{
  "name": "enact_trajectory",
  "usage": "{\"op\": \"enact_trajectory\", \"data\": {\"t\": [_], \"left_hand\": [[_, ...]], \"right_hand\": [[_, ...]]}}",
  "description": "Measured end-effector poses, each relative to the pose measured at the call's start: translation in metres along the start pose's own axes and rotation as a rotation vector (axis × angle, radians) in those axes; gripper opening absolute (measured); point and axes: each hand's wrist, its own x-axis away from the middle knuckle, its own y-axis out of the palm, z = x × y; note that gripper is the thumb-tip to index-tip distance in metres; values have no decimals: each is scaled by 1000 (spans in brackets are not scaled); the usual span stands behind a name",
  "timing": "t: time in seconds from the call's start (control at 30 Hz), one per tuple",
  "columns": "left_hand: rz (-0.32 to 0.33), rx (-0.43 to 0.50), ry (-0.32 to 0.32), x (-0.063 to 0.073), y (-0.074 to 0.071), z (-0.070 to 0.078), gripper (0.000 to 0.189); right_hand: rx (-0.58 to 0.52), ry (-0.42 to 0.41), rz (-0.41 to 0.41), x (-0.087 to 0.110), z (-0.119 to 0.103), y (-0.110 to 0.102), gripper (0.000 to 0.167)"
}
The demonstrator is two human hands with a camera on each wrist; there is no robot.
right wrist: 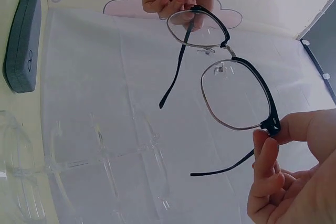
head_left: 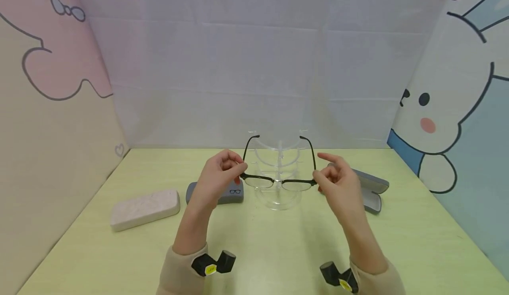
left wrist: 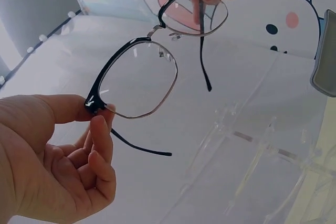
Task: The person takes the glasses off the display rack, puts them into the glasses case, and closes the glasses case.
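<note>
A pair of black half-rim eyeglasses (head_left: pixel 297 181) is held up in front of a clear display stand (head_left: pixel 279 200), both temples unfolded and pointing away from the person. My left hand (head_left: pixel 220 171) pinches one hinge corner between thumb and fingers, as the left wrist view shows at the frame end (left wrist: pixel 94 100). At the opposite corner my right hand (head_left: pixel 338 184) pinches the other hinge, its index finger stretched out in the head view. In the right wrist view the lenses (right wrist: pixel 236 95) are see-through with thin metal lower rims. The stand's tiers show behind the eyeglasses.
To the left lies a pale closed glasses case (head_left: pixel 145 209). A grey closed case (head_left: pixel 234 194) with a glasses print sits partly behind the left hand. An open grey case (head_left: pixel 371 189) stands beyond the right hand. Cartoon-printed panels and a white cloth (head_left: pixel 222 65) enclose the table (head_left: pixel 262 251).
</note>
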Motion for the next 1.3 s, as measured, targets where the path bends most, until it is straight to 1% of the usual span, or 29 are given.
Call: {"op": "enact_trajectory", "data": {"t": [0.13, 0.3, 0.43, 0.57, 0.67, 0.73, 0.93, 1.03, 1.23, 1.3], "left_hand": [[39, 46, 26, -6, 5, -1, 15], [91, 125, 25, -18, 11, -5, 18], [111, 153, 38, -22, 15, -9, 23], [139, 172, 38, -23, 19, -14, 25], [167, 175, 27, -23, 22, -17, 25], [175, 164, 27, -24, 24, -17, 25], [188, 151, 52, -24, 25, -18, 23], [203, 158, 66, -22, 23, -19, 22], [197, 169, 111, -22, 21, -18, 19], [196, 170, 120, -22, 21, -18, 19]], "right_hand": [[-143, 6, 60, -9, 3, 3, 34], [-337, 15, 119, -25, 10, 10, 27], [-468, 29, 123, -31, 14, 13, 22], [-540, 35, 121, -32, 18, 14, 24], [-558, 35, 128, -31, 19, 15, 22], [-559, 27, 136, -31, 20, 15, 18], [-555, -6, 142, -31, 20, 16, 11], [-542, 0, 131, -31, 21, 18, 8], [-447, -12, 120, -32, 22, 18, 6], [-403, -23, 113, -32, 23, 16, 8]]}}
